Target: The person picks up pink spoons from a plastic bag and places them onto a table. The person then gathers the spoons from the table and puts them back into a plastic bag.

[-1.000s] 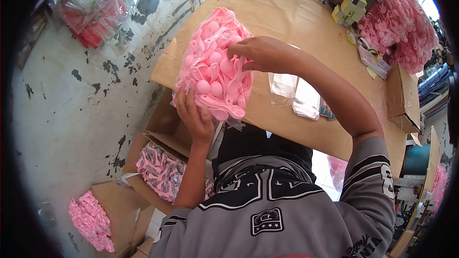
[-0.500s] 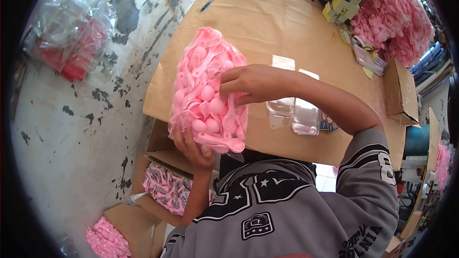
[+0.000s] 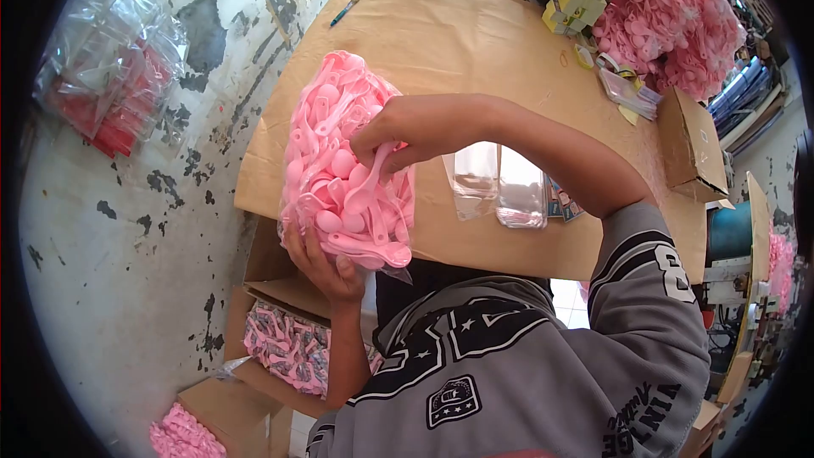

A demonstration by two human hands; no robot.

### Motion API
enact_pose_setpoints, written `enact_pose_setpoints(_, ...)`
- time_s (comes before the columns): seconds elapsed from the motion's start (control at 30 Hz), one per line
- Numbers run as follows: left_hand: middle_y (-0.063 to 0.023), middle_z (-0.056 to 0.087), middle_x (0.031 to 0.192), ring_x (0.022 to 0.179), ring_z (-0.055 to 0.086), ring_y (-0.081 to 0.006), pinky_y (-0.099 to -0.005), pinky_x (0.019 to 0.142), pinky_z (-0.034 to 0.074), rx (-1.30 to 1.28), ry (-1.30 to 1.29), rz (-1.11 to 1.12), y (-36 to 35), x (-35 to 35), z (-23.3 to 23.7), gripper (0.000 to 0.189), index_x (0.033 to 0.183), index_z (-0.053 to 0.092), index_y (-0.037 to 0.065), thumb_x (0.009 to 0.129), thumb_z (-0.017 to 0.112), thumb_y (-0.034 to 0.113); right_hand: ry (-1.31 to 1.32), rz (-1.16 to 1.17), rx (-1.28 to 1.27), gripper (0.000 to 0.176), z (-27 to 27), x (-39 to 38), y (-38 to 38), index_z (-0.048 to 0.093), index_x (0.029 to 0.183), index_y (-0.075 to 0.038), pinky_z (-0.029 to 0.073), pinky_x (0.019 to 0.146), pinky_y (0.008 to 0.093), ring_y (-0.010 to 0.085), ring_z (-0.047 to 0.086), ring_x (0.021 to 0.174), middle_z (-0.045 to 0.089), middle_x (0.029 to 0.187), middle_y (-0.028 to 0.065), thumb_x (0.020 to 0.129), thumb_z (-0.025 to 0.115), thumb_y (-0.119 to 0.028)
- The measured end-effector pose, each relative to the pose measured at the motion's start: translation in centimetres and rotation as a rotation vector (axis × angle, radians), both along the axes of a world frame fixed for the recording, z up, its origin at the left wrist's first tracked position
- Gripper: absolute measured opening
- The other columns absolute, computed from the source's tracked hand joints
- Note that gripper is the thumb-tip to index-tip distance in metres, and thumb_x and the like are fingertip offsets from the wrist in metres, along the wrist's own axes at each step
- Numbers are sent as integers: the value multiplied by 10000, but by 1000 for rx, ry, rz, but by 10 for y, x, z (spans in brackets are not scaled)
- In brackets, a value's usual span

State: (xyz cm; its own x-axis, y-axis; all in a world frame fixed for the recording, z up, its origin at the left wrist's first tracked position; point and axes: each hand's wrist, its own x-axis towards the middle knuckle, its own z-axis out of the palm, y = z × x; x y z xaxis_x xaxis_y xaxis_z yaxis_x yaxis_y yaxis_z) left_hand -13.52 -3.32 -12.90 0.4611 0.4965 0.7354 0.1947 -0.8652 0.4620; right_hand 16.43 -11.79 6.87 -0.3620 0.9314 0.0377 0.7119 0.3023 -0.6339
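Observation:
A clear plastic bag (image 3: pixel 307 131) packed with pink plastic spoons leans at the table's left edge, its contents showing through the open side. My left hand (image 3: pixel 326 270) grips the bag's lower end from below, thumb on the near side. Over the bag's right side, my right hand (image 3: pixel 394 131) pinches one pink spoon (image 3: pixel 363 193) by its handle, with the bowl pointing down over the others. Part of the handle is hidden by my fingers.
Clear plastic packets (image 3: pixel 521 191) lie right of the bag, beside printed cards (image 3: pixel 563 202). A pen (image 3: pixel 345 12) rests at the far left. Yellow boxes (image 3: pixel 577 2), a large bag of pink spoons (image 3: pixel 666 21) and a cardboard box (image 3: pixel 691 144) line the right. Below left is a box of packed spoons (image 3: pixel 288 343).
My right hand has taken hold of a spoon handle and lifted it slightly among the others. The whole view has shifted a little, so the bag appears further left.

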Motion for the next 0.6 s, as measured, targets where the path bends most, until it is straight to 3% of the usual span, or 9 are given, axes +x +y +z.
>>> enact_pose_setpoints(0.33,-295,416,1700,1591,375,-495,-631,1307,258,30,-67,9,-4,7,2,695,1632,467,-29,1163,375,475,-46,38,158,171,-19,-9,-24,766,1109,7,553,917,463,362,707,1052,718,1116,163,948,776,-52)
enact_pose_setpoints(0.43,-285,445,1685,1582,401,-481,-628,1302,272,11,-98,5,-4,10,3,745,1613,507,-29,1150,397,545,-65,10,224,154,-14,-5,-31,740,1097,3,549,931,473,366,692,1077,702,1138,150,963,767,-68)
enact_pose_setpoints(0.6,-282,431,1699,1588,400,-456,-557,1314,292,-27,-109,3,-15,7,13,681,1673,393,-49,1144,496,368,-165,-92,389,132,8,1,-40,698,1090,-14,545,940,483,368,677,1104,677,1180,130,1007,742,-107)
